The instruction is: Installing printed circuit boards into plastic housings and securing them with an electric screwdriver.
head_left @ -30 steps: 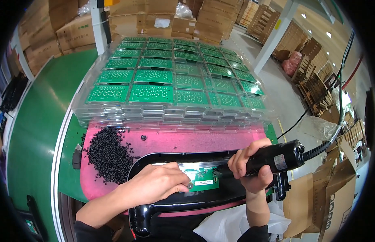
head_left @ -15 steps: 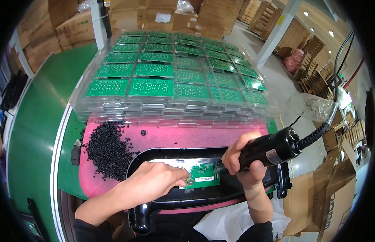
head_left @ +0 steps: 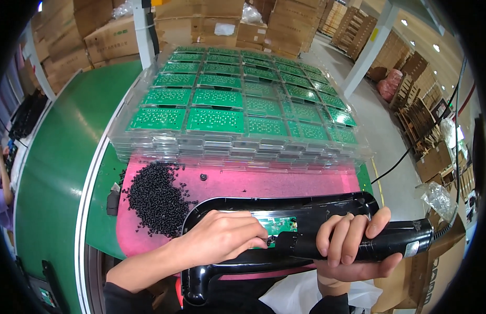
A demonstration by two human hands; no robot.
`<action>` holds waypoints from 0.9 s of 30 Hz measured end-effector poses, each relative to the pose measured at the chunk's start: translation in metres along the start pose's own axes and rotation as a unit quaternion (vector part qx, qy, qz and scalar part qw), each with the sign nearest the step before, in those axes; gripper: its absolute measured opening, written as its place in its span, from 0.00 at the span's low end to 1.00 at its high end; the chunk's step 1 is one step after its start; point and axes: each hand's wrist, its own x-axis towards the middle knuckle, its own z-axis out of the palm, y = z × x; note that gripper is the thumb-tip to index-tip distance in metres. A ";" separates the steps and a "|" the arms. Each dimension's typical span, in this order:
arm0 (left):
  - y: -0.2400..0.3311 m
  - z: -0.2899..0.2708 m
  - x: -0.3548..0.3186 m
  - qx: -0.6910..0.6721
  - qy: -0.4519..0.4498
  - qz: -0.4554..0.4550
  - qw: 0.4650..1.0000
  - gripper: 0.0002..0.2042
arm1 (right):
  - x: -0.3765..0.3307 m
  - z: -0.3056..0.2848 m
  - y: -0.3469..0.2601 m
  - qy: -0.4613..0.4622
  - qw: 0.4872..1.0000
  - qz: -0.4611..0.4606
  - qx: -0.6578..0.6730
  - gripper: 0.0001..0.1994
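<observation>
A black electric screwdriver (head_left: 405,235) lies almost level in my right hand (head_left: 347,238), whose fingers wrap round its body. Its front end points left, over a small green circuit board (head_left: 281,224). That board sits inside a long glossy black plastic housing (head_left: 332,204), and the driver covers part of it. At the board's lower left, my left hand (head_left: 227,235) has thumb and forefinger pinched beside the driver's tip. Something small and dark shows at those fingertips, too small to make out.
Behind the housing, stacked clear trays (head_left: 227,146) carry rows of green circuit boards. A heap of small black screws (head_left: 156,196) lies on the pink mat (head_left: 290,180) at left. The driver's cable (head_left: 444,230) runs off right, near cardboard boxes (head_left: 441,272). A green surface (head_left: 54,183) extends along the left.
The screwdriver has swung lower and flatter, its tip moving to the board's lower left by my left fingers. My right hand has turned with it. The whole view has shifted slightly.
</observation>
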 end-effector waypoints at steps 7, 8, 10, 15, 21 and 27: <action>0.004 -0.004 0.003 0.025 0.057 -0.004 0.998 0.09 | 0.007 0.016 0.008 0.027 0.996 0.018 -0.079 0.27; 0.006 -0.004 0.005 0.028 0.077 -0.008 0.997 0.09 | 0.007 0.017 0.009 0.027 0.996 0.027 -0.082 0.28; 0.004 -0.005 0.001 0.033 0.088 0.000 0.996 0.09 | 0.006 0.016 0.013 0.014 0.993 0.058 -0.099 0.29; 0.005 -0.004 -0.003 0.138 0.079 -0.024 0.987 0.08 | 0.013 0.023 0.017 0.004 0.980 0.111 -0.167 0.30; 0.007 -0.006 0.000 0.093 0.102 -0.107 0.985 0.06 | 0.008 0.010 0.034 -0.033 0.973 0.142 -0.177 0.27; 0.010 -0.006 -0.001 0.086 0.085 -0.152 0.981 0.07 | 0.009 0.005 0.046 -0.054 0.975 0.144 -0.161 0.26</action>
